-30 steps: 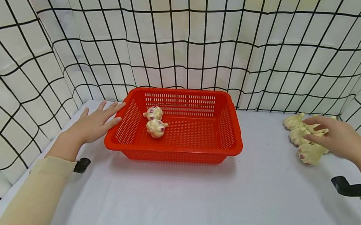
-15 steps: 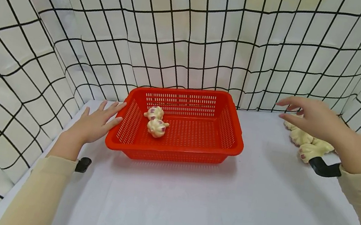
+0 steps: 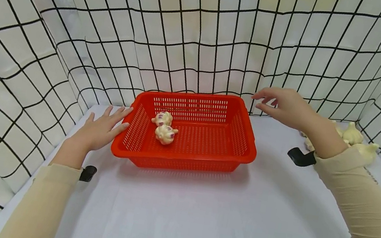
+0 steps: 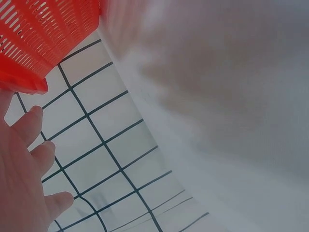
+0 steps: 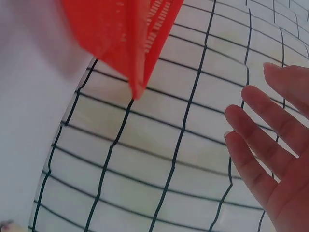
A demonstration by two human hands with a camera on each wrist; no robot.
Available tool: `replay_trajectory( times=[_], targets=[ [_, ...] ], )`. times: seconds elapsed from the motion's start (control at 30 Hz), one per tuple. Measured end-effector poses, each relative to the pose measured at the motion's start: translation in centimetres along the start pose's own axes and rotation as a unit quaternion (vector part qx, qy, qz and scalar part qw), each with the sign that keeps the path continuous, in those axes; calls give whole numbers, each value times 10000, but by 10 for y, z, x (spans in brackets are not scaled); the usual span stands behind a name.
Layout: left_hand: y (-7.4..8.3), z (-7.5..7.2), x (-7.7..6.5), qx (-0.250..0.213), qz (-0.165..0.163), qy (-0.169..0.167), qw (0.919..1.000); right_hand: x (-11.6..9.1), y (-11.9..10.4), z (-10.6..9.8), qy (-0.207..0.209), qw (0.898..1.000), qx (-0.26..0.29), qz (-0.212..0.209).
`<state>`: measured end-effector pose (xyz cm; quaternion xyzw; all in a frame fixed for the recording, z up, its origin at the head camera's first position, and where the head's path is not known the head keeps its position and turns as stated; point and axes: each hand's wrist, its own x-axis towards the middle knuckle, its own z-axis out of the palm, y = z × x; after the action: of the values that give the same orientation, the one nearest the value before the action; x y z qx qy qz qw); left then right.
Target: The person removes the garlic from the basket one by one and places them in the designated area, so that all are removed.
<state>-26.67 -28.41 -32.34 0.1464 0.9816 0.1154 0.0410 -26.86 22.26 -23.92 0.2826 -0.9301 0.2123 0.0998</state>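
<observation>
A red plastic basket point(image 3: 183, 161) stands on the white table, with two garlic bulbs point(image 3: 165, 134) lying in its left part. Fingertips of my left hand point(image 3: 96, 131) rest on the basket's left rim, fingers straight and spread. In the left wrist view that hand point(image 4: 24, 164) shows beside the red wall. My right hand point(image 3: 286, 107) hovers just beyond the basket's right back corner. The right wrist view shows its loosely bent fingers point(image 5: 260, 140) with nothing between them. More garlic bulbs point(image 3: 352, 134) lie at the far right, partly hidden behind my right forearm.
A white backdrop with a black grid point(image 3: 227, 29) rises behind the basket and along both sides. White cloth point(image 3: 175, 216) covers the table. A black wrist mount point(image 3: 302, 157) juts out from my right sleeve.
My right hand has moved left from over the garlic pile to near the basket's right back corner, holding nothing visible. The left hand stays on the rim.
</observation>
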Motion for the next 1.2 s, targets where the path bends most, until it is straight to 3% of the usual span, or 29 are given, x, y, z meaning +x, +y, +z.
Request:
replay_trajectory(
  times=[0.2,0.5,0.63,0.9,1.2],
  targets=[
    [-2,0,1,12,22,-24,10000,31,-18,11,-102,9992,362,-110],
    [-6,3,0,9,23,-27,10000,71,-40,32,-385,9951,904,47],
    [-5,2,-2,15,22,-26,10000,87,-49,45,-329,9943,995,-205],
    [-4,0,-3,29,3,85,10000,115,-57,76,-136,9947,696,-744],
    [1,-1,-2,67,33,13,10000,133,-68,107,-1033,9907,133,-876]
  ],
)
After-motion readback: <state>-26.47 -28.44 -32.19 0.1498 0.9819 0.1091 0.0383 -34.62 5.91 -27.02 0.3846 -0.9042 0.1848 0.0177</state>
